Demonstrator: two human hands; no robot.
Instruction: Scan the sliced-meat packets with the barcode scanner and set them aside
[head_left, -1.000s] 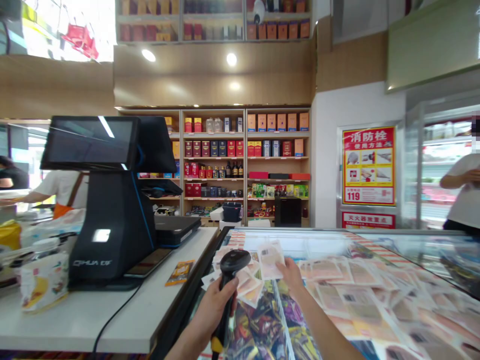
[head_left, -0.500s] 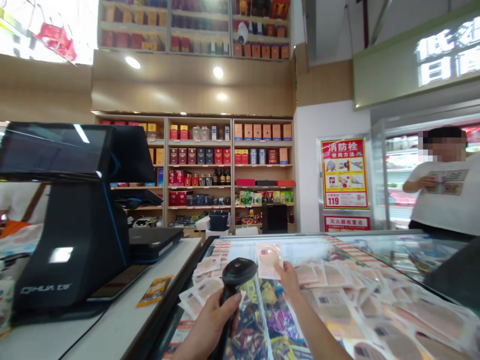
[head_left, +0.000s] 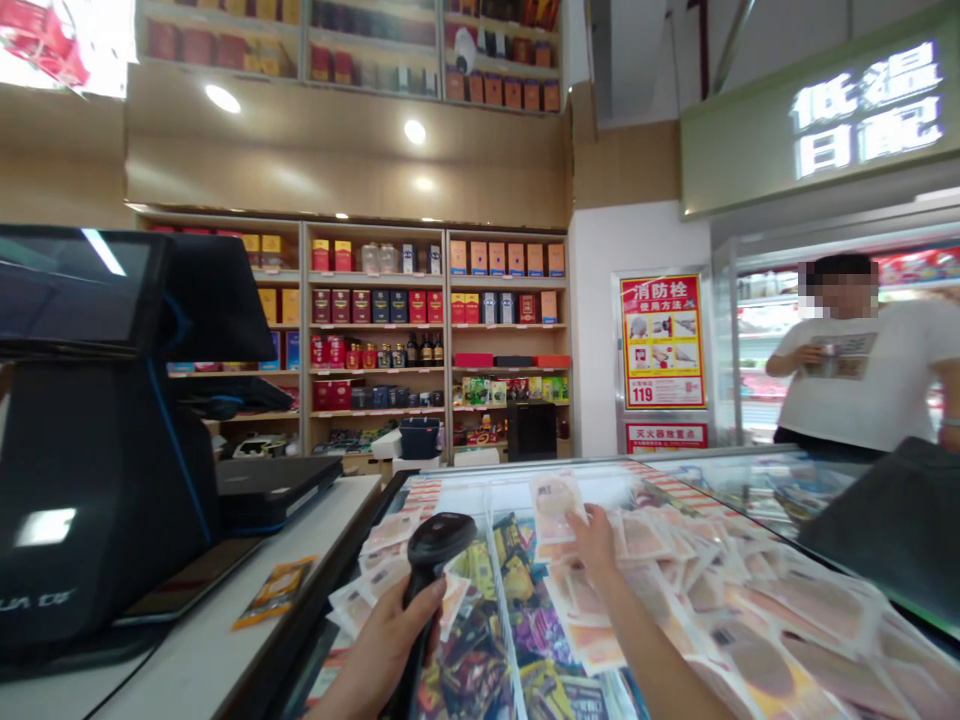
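Note:
My left hand (head_left: 401,625) is wrapped round the handle of a black handheld barcode scanner (head_left: 439,540), whose head points up and to the right above the glass-topped case. Between the fingertips of my right hand (head_left: 596,545) is the edge of a flat, see-through packet (head_left: 555,505) with pale beige contents and a small printed label. More such packets (head_left: 757,650) lie in an overlapping spread under and to the right of my right arm. A smaller heap of them (head_left: 382,575) sits left of the scanner.
A black checkout terminal (head_left: 90,480) stands on the white counter (head_left: 195,660) at left, near an orange sachet (head_left: 276,590). Colourful bags (head_left: 480,650) show through the glass. Beyond the case at right stands a person in a white shirt (head_left: 862,380). Shelves of boxes (head_left: 375,305) line the back.
The view has turned right, so the terminal and shelves sit further left. The packet in my right hand has shifted right, away from the scanner, over the other packets.

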